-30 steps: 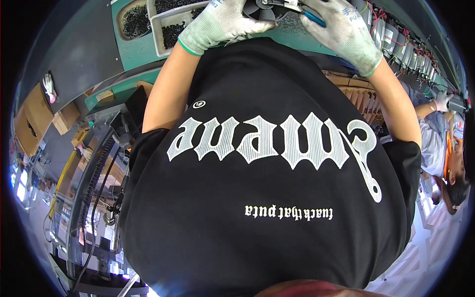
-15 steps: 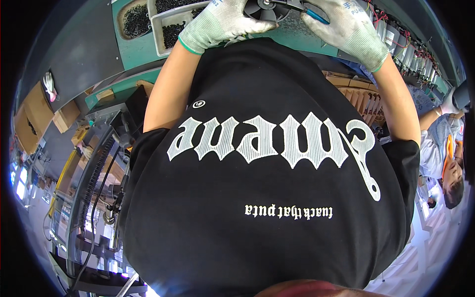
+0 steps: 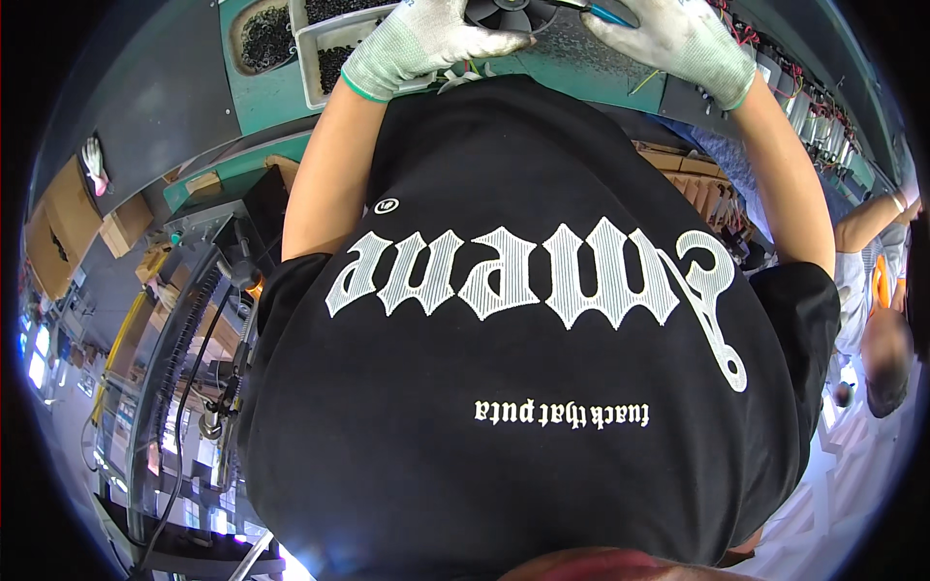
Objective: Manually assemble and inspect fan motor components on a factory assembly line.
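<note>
Both my hands wear whitish knit gloves and work at the top edge of the view. My left hand (image 3: pixel 431 41) is closed at the rim of a black bladed fan (image 3: pixel 506 16), its thumb along the near side. Right of the fan, my right hand (image 3: pixel 678 46) grips pliers with a blue handle (image 3: pixel 608 15). The pliers' dark jaws reach toward the fan's hub, and their tip is partly cut off by the frame edge. Below my left hand, thin green and yellow wires (image 3: pixel 472 70) show.
Left of my hands on the green bench stand an oval tray (image 3: pixel 235 37) and a white divided bin (image 3: pixel 308 73), both holding small black parts. Motors with red wires (image 3: pixel 790 97) line the right. A co-worker (image 3: pixel 872 281) is at far right; cardboard boxes (image 3: pixel 63 228) lie at left.
The fan and pliers have shifted slightly up and left, further out of the frame. My right hand has moved a little left. The co-worker's arm and head have moved.
</note>
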Tool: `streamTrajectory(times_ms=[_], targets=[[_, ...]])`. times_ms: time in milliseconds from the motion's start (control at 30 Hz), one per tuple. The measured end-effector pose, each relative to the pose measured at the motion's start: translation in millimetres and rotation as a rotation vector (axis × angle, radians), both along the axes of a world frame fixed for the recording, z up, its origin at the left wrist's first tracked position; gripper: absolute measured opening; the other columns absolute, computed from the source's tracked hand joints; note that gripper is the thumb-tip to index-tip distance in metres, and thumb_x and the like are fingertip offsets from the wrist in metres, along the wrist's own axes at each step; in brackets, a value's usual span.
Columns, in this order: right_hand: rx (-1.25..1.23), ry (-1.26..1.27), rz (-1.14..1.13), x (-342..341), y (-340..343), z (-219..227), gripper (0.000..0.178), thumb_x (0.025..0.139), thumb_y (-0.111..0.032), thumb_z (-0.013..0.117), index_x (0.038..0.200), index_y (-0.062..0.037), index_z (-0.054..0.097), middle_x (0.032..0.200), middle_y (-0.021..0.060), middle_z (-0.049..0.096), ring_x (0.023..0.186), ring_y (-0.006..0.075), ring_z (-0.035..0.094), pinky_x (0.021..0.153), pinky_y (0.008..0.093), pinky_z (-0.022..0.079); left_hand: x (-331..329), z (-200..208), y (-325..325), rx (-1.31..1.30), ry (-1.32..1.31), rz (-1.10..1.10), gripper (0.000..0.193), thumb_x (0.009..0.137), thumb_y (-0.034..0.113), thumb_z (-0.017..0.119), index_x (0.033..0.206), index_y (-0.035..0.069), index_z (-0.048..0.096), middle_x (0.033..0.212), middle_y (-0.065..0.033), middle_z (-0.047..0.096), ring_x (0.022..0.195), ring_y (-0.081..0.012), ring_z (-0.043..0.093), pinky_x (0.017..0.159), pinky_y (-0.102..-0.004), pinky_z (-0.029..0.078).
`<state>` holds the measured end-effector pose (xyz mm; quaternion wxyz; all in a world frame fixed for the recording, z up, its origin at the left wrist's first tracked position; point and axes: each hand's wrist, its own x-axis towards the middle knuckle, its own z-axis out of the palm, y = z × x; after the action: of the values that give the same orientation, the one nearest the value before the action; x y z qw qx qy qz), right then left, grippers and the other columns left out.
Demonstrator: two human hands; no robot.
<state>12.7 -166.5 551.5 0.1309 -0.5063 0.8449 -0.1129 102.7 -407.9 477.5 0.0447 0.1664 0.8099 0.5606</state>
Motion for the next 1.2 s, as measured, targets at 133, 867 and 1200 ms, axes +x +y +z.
streamTrajectory(times_ms=[133,867,1200], targets=[[0.032,-0.118,-0.152,8.9,-7.1,13.6,0.052,0.080,-0.031,0.069,0.126,-0.0074,0.064,0.106,0.0237,0.063,0.089,0.0404,0.066,0.077,0.0470,0.055,1.9,8.1,1.6,0.024,-0.071,0.029,0.089,0.068,0.026,0.082,0.143,-0.001,0.042,0.132,-0.0235,0.055,0.125,-0.0359,0.054,0.106,-0.0401,0.043],[-0.355,-0.472,-1.548,106.2,59.6,-177.6,0.062,0.082,-0.039,0.069,0.128,0.0014,0.061,0.124,0.0266,0.064,0.117,0.0379,0.062,0.102,0.0423,0.046,-17.2,21.0,44.0,-0.079,-0.062,-0.087,0.082,0.067,0.022,0.078,0.140,0.003,0.047,0.131,-0.0198,0.055,0.124,-0.0329,0.055,0.106,-0.0400,0.043],[-0.844,-0.741,-1.281,51.4,47.0,-123.9,0.040,0.088,-0.031,0.066,0.109,0.0026,0.066,0.076,0.0045,0.062,0.070,0.0103,0.055,0.065,0.0300,0.047,-20.9,23.3,28.5,-0.083,-0.088,-0.027,0.081,0.067,0.022,0.078,0.140,0.005,0.048,0.132,-0.0190,0.055,0.125,-0.0325,0.054,0.107,-0.0402,0.043]])
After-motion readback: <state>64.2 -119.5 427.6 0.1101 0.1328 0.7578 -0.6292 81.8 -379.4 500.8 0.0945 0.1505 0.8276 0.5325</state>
